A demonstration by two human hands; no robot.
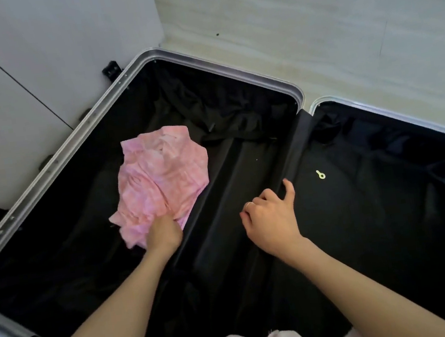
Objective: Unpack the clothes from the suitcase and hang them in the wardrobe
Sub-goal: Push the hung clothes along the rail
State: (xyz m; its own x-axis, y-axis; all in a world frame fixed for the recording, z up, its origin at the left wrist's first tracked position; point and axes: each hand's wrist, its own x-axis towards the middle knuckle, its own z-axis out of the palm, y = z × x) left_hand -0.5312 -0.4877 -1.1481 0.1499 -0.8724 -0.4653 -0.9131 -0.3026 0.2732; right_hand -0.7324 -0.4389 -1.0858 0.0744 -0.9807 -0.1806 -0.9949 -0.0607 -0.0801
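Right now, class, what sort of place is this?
Probably a bedroom or dressing area at home: an open suitcase lies on a pale wood-look floor beside white cupboard doors, with a pink garment inside.

1. Suitcase (130, 76): open flat on the floor, silver-framed, black-lined, both halves exposed.
2. Pink garment (159, 173): crumpled, patterned, lying in the left half near its middle; collar apparently at the far end.
3. Wardrobe (18, 68): white panels just beside the suitcase.
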